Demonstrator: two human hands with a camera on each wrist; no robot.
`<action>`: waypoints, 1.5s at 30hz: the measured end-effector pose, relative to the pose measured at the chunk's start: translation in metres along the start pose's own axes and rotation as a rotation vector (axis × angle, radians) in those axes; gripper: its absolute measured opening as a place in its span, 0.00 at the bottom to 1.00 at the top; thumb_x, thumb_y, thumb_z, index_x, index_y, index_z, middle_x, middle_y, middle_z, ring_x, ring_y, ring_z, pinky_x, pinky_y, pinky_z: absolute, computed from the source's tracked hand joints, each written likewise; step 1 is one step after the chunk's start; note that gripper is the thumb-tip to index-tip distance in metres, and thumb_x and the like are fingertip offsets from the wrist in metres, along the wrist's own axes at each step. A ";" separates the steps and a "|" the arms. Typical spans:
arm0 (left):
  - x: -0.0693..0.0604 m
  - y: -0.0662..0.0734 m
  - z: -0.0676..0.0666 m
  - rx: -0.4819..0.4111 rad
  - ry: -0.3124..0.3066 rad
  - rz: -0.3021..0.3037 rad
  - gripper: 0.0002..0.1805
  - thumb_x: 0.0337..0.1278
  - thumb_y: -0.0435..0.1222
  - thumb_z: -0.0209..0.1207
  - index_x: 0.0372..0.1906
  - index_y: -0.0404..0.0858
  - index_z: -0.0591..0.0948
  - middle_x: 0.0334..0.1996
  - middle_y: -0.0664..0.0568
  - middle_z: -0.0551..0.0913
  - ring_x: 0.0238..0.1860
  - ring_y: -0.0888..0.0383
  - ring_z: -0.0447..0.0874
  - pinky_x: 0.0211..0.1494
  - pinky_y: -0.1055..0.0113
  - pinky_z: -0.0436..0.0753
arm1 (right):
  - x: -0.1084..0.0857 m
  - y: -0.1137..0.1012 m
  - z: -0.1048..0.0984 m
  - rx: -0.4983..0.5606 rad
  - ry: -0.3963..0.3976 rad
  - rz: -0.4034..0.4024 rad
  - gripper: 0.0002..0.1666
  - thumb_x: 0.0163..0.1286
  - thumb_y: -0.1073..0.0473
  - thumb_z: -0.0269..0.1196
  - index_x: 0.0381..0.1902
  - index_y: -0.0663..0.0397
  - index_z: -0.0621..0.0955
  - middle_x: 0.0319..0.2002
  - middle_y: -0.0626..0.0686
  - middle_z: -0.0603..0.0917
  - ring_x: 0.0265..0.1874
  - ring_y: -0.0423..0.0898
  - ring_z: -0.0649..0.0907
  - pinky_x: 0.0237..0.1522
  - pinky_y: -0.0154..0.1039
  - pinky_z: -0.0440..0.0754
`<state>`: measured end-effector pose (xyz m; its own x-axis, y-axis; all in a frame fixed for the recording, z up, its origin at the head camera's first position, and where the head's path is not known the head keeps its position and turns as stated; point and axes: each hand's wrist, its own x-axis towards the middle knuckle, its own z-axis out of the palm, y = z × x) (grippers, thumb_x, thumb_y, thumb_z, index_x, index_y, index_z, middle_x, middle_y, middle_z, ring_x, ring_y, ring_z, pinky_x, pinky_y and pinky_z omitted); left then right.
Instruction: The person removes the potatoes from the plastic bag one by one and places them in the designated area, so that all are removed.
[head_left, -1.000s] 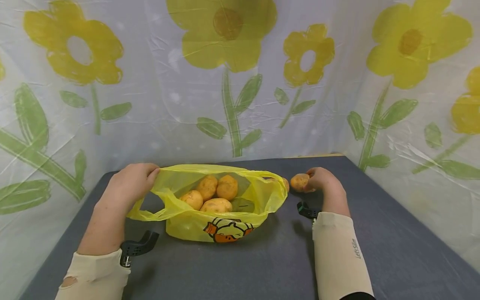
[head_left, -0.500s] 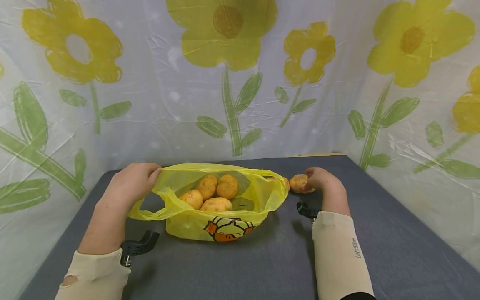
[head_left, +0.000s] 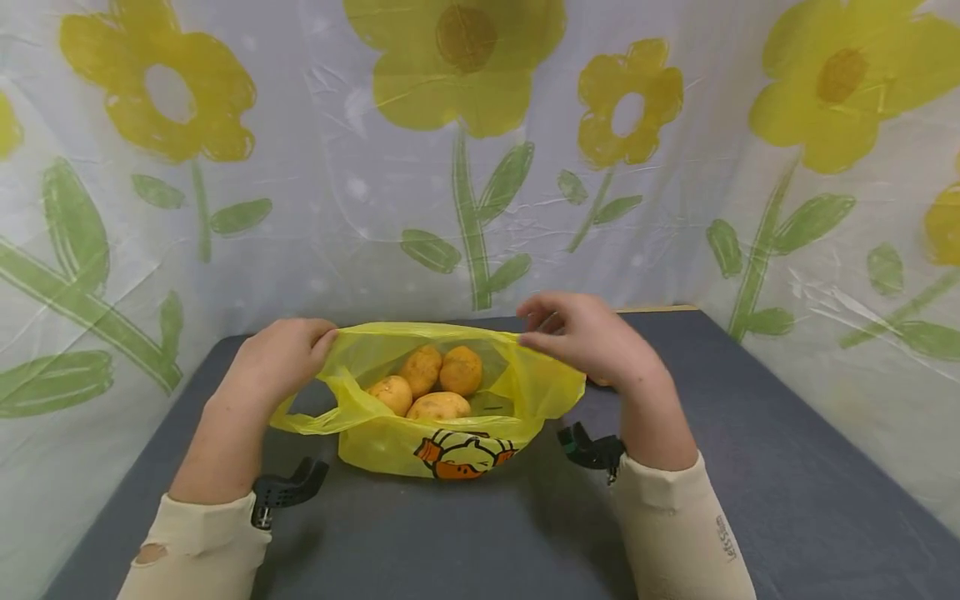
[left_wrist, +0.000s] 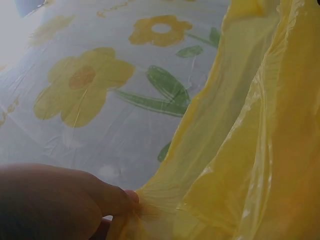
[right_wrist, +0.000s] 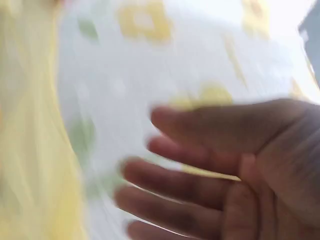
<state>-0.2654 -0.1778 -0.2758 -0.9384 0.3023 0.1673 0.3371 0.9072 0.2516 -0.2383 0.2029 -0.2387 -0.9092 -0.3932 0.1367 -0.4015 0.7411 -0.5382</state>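
Observation:
A yellow plastic bag (head_left: 375, 446) with a cartoon print stands open-mouthed on the dark table, with several potatoes (head_left: 440, 407) inside. My left hand (head_left: 281, 358) pinches the bag's upper left edge between thumb and fingers; the left wrist view shows the thumb (left_wrist: 120, 200) on the film. Over the bag's right rim is my right hand (head_left: 592, 337), its fingers spread and loosely bent. In the right wrist view that hand, blurred, has nothing in its fingers (right_wrist: 175, 185), and the bag is a little way to its left. Part of another potato (head_left: 600, 382) shows beneath the right hand.
A dark grey table (head_left: 750, 467) lies under everything. Behind and to both sides hangs a pale curtain (head_left: 360, 208) printed with yellow flowers. Dark camera mounts (head_left: 588, 448) stick out from both wrists.
My right hand has let go of the potato right of the bag and moved left and up to the bag's right rim. The left hand keeps its pinch on the bag.

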 end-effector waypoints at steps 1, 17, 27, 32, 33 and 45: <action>0.000 0.001 0.001 -0.002 0.010 0.001 0.21 0.82 0.41 0.47 0.65 0.34 0.80 0.60 0.35 0.81 0.59 0.32 0.78 0.59 0.34 0.74 | 0.004 -0.009 0.010 -0.009 -0.068 -0.037 0.23 0.74 0.54 0.67 0.64 0.50 0.81 0.51 0.50 0.85 0.50 0.49 0.84 0.50 0.47 0.83; 0.004 0.013 0.006 0.014 0.053 0.044 0.19 0.82 0.38 0.48 0.63 0.34 0.82 0.58 0.37 0.83 0.58 0.36 0.80 0.59 0.37 0.76 | 0.055 -0.024 0.130 -0.512 -0.287 -0.085 0.11 0.74 0.53 0.64 0.49 0.49 0.86 0.47 0.50 0.78 0.40 0.46 0.81 0.41 0.44 0.82; 0.004 0.012 0.006 0.023 0.053 0.052 0.17 0.82 0.38 0.48 0.56 0.36 0.85 0.51 0.41 0.86 0.48 0.41 0.84 0.50 0.42 0.79 | 0.054 -0.018 0.109 -0.405 -0.256 -0.117 0.18 0.63 0.48 0.73 0.49 0.44 0.85 0.49 0.49 0.78 0.41 0.47 0.80 0.43 0.45 0.80; 0.004 0.010 0.006 0.024 0.047 0.039 0.16 0.81 0.37 0.47 0.45 0.38 0.85 0.36 0.49 0.84 0.35 0.49 0.78 0.40 0.50 0.76 | 0.050 -0.019 0.092 -0.303 -0.236 -0.144 0.32 0.60 0.50 0.77 0.62 0.50 0.83 0.57 0.51 0.81 0.55 0.50 0.81 0.54 0.46 0.79; 0.005 0.010 0.007 0.024 0.045 0.040 0.16 0.81 0.37 0.47 0.43 0.38 0.85 0.33 0.50 0.83 0.33 0.50 0.77 0.39 0.51 0.75 | 0.048 -0.019 0.089 -0.289 -0.231 -0.149 0.33 0.60 0.50 0.77 0.62 0.51 0.82 0.58 0.51 0.82 0.56 0.50 0.81 0.55 0.46 0.78; 0.002 0.012 0.006 0.024 0.056 0.048 0.17 0.81 0.37 0.48 0.56 0.35 0.85 0.51 0.40 0.86 0.49 0.40 0.83 0.51 0.41 0.79 | 0.021 -0.022 0.040 -0.166 -0.149 -0.098 0.38 0.61 0.52 0.76 0.69 0.49 0.77 0.58 0.48 0.79 0.51 0.47 0.79 0.51 0.47 0.80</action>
<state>-0.2641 -0.1648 -0.2785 -0.9151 0.3297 0.2323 0.3795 0.8989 0.2190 -0.2441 0.1564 -0.2567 -0.8436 -0.5345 0.0507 -0.5107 0.7698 -0.3829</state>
